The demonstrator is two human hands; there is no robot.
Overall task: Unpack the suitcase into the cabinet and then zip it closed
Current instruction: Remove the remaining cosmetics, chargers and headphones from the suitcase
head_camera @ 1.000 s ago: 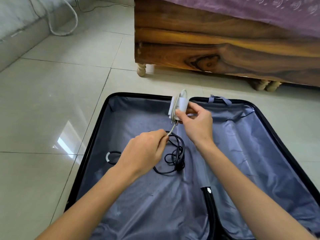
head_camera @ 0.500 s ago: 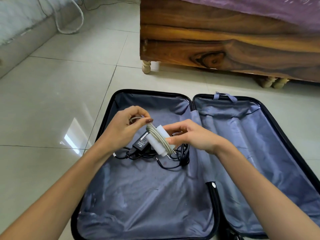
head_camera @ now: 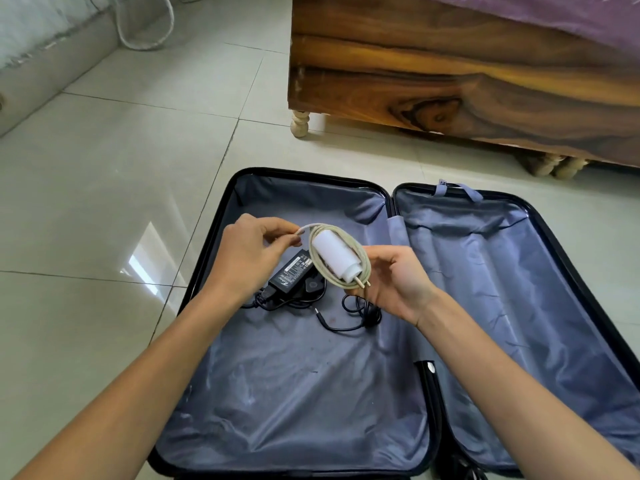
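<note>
One wooden bed (head_camera: 450, 81) stood just beyond the suitcase (head_camera: 294, 393), which lay open on the floor (head_camera: 104, 202). A black adapter (head_camera: 294, 275) and its cord (head_camera: 341, 329) rested on the left half's lining. Above them, the right hand (head_camera: 398, 282) held a white charger (head_camera: 334, 258) wound in cable (head_camera: 312, 259), and the left hand (head_camera: 249, 258) pinched the cable's loose end.

Glossy tile floor (head_camera: 104, 209); crinkled cloth suitcase lining (head_camera: 294, 393); polished wood bed frame (head_camera: 450, 84).
</note>
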